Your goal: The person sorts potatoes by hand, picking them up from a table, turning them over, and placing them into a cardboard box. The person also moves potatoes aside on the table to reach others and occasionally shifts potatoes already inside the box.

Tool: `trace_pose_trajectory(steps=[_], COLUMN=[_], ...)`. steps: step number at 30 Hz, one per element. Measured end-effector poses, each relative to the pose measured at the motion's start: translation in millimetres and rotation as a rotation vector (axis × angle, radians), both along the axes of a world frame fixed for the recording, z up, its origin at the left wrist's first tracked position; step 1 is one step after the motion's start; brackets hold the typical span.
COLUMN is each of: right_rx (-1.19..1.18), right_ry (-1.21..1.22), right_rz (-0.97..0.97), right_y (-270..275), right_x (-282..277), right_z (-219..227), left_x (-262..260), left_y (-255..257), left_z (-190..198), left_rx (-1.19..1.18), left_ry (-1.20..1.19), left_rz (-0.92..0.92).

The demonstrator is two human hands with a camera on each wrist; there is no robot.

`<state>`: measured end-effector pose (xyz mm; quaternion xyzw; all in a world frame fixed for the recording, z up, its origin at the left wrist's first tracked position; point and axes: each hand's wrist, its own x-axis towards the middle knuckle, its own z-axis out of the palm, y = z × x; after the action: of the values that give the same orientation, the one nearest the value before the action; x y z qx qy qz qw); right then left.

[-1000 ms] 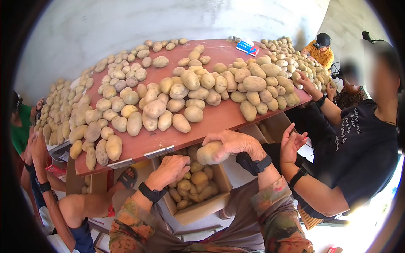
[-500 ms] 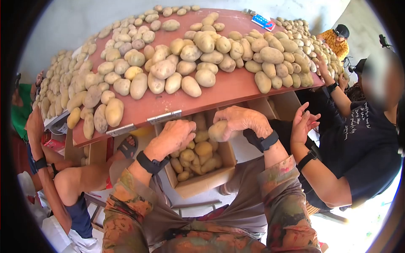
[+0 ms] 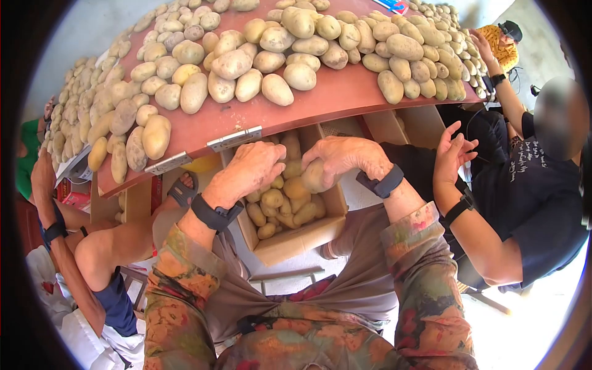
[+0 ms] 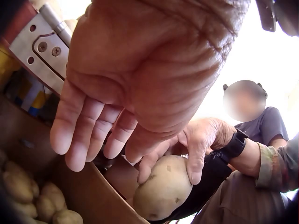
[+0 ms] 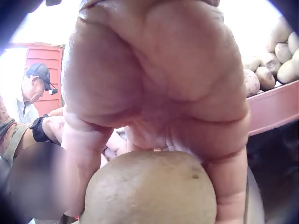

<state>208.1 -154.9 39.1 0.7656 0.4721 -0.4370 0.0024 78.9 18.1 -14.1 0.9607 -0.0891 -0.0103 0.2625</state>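
Observation:
My right hand (image 3: pixel 348 154) grips a large pale potato (image 3: pixel 316 177) over the right side of a cardboard box (image 3: pixel 302 245). The right wrist view shows thumb and fingers down either side of this potato (image 5: pixel 149 189). Over the box's left side hovers my left hand (image 3: pixel 250 169); in the left wrist view its fingers (image 4: pixel 84 133) hang loosely bent with nothing in them. Several smaller potatoes (image 3: pixel 287 206) fill the box, which stands between my knees below the table edge.
Potatoes (image 3: pixel 231 63) lie heaped across the red table (image 3: pixel 246 120), with metal hinges (image 3: pixel 234 139) along its near edge. A person in a black shirt (image 3: pixel 542 185) sits close on my right, one hand raised. Another person's arm and knee (image 3: pixel 102 253) are at left.
My right hand has lowered the potato from beside the table edge down to the box. The left hand's fingers stay loosely bent over the box. The head view has tilted further down.

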Motion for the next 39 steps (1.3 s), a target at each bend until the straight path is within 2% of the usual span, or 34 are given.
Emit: trace_pose_trajectory(steps=[8,12,15,16,19,21,23,25,29,31,33,34,36,39], right_rx=[-0.045,0.025,-0.008,0.058,0.123,0.297,0.429,0.704,0.987,0.982,1.004,0.97,0.898,0.9], right_ry=[0.174,0.115,0.086,0.102,0.24,0.323,0.341,0.15,-0.383,-0.484,-0.657,-0.629,-0.574,-0.635], right_rz=[0.16,0.265,0.158,0.164,0.021,-0.171,-0.395,-0.524,-0.639,-0.56,-0.445,-0.452,-0.464,-0.417], right_y=[14,13,14,16,19,13,10,10,22,29,40,46,57,69], right_x=[-28,-39,-31,-27,-13,2,11,22,41,42,40,38,33,31], right_z=[-31,-77,-67,-58,-23,-11,5,5,-4,-7,-16,-16,-14,-22], left_x=[-1,-1,0,0,-2,-3,-4,-3,-5,-4,-4,-5,-3,-2], left_y=[2,3,3,4,4,3,3,3,3,2,2,1,1,2], left_z=[-1,3,0,0,4,6,-4,-6,-5,-4,-8,-9,-8,-5], left_rx=[0.033,0.034,0.045,0.05,0.04,0.035,-0.025,-0.015,0.013,0.067,0.005,-0.026,-0.012,-0.003], left_ry=[-0.015,0.034,0.006,0.001,0.017,0.027,-0.074,-0.084,-0.079,0.004,-0.095,-0.144,-0.095,-0.043], left_rz=[-0.005,0.01,0.029,0.029,0.031,0.018,0.016,0.008,-0.004,-0.01,-0.008,-0.009,0.017,0.035])
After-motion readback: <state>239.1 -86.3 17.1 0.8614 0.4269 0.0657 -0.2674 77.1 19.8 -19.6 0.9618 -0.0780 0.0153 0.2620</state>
